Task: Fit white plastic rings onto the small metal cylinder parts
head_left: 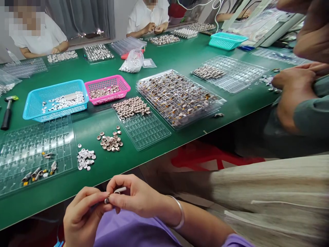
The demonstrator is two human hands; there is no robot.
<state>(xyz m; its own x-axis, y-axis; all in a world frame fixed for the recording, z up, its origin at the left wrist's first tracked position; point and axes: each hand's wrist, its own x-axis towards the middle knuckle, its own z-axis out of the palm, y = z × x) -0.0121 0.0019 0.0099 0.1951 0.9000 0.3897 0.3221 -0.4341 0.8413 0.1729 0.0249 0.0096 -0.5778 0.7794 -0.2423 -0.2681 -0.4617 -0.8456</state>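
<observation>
My left hand [81, 216] and my right hand [133, 195] meet below the near edge of the green table [180, 58], over my lap. Both pinch a small silvery metal part [113, 195] between thumb and fingertips; a thin pale piece sticks out of it to the right. A silver bangle [180, 212] circles my right wrist. On the table just ahead lie a loose pile of copper-coloured caps [111, 141] and a pile of small white discs [85, 159]. A clear tray [33, 151] at the left holds a few assembled pieces.
A blue basket [55, 99] of white parts, a pink basket [107, 89] and clear trays [180, 97] of parts fill the middle. A hammer [7, 109] lies far left. Another person's hands [293, 85] work at the right; two people sit across the table. A teal basket [226, 40] stands far back.
</observation>
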